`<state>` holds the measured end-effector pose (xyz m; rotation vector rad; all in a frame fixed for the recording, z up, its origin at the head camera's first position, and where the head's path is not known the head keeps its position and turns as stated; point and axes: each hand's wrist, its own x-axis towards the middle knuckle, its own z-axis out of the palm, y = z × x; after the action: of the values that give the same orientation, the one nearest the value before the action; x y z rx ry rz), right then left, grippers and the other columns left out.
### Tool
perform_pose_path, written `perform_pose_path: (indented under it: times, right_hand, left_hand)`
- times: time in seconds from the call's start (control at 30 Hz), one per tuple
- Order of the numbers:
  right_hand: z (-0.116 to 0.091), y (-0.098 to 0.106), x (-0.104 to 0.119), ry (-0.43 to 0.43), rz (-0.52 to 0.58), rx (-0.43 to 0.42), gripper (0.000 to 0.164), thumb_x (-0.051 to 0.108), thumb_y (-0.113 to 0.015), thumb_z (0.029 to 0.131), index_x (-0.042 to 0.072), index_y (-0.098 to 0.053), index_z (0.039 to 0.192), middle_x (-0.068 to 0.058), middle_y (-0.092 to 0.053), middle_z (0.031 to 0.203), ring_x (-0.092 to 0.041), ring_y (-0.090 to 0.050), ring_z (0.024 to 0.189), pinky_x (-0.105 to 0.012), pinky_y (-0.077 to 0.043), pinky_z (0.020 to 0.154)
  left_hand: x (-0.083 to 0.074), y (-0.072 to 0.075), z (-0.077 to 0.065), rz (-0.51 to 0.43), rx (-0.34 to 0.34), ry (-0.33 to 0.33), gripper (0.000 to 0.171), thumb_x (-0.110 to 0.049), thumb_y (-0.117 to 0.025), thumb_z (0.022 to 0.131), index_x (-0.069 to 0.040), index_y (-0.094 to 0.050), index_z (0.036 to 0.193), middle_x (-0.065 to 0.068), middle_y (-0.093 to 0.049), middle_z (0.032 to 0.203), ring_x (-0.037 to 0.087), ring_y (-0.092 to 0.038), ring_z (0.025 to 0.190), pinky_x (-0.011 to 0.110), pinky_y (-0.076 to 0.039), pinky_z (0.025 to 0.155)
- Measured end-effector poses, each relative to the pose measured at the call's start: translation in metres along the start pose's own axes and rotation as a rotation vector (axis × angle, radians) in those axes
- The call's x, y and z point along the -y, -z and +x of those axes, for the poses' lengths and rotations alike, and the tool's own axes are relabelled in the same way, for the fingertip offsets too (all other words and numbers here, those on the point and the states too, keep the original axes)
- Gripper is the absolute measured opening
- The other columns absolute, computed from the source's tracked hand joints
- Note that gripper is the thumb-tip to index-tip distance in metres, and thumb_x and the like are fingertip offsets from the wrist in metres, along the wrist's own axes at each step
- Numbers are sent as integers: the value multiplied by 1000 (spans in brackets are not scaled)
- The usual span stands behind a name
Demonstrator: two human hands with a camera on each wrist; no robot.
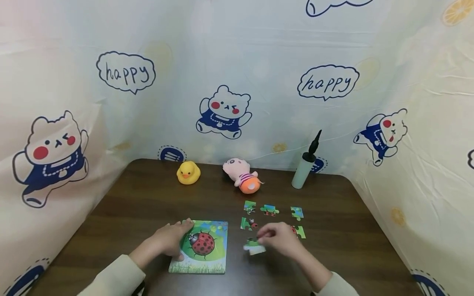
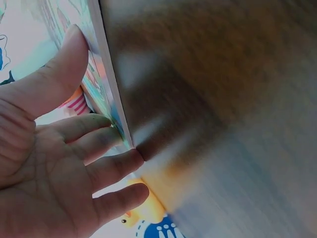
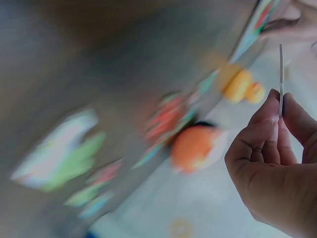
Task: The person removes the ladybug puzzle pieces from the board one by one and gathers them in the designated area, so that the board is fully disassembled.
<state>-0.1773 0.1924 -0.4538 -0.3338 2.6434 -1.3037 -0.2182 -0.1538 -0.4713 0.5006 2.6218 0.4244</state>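
A square ladybug picture board (image 1: 212, 261) lies flat at the table's left-centre. Along its left side rests my left hand (image 1: 168, 239); in the left wrist view the thumb touches the board's edge (image 2: 111, 69) and the other fingers (image 2: 116, 166) stretch out fairly straight. My right hand (image 1: 283, 240) pinches a green and white jigsaw piece (image 1: 254, 249) between thumb and fingertips. In the right wrist view that piece (image 3: 281, 74) shows only as a thin edge. Several ladybug jigsaw pieces (image 1: 269, 210) lie around this hand, one (image 1: 300, 232) partly hidden behind it.
At the back of the dark wooden table (image 1: 140, 197) stand a yellow rubber duck (image 1: 188, 172) and a pale green hand pump (image 1: 302, 172) with a black nozzle. Between them lies a pink plush toy (image 1: 242, 176). A printed cloth (image 1: 274, 111) hangs behind.
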Motion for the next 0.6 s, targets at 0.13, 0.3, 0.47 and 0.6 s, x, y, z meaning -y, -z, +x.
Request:
perform_pose_path:
  times: [0.13,0.3,0.47,0.6]
  right_hand:
    - [-17,14,-28,-120,34,-30,9,15,-74,79,9,-70,86,1,-68,75,-12,-62,68,-29,-48,57]
    - [-23,13,-47,-179,17,-22,10,12,-74,79,7,-66,83,1,-63,70,-12,-58,61,-30,-44,53]
    - [-21,8,-52,-116,-111,-64,13,9,-75,75,9,-62,77,3,-57,67,-10,-50,60,-25,-41,52]
    - [-19,4,-53,-69,-192,-74,14,8,-76,74,11,-62,73,3,-53,69,-10,-47,62,-24,-39,53]
  left_hand:
    - [0,1,0,6,-4,0,96,-19,-88,62,-5,-39,143,16,-32,150,42,-29,135,60,-19,107]
    - [1,4,-1,18,-9,5,95,-20,-87,62,-5,-39,143,16,-32,150,42,-30,135,60,-20,106]
    - [0,3,0,2,-7,9,95,-20,-87,62,-5,-39,143,17,-33,149,43,-30,134,61,-21,106]
    - [-2,1,-1,1,-1,16,95,-19,-87,62,-5,-40,142,16,-33,150,42,-30,135,61,-21,105]
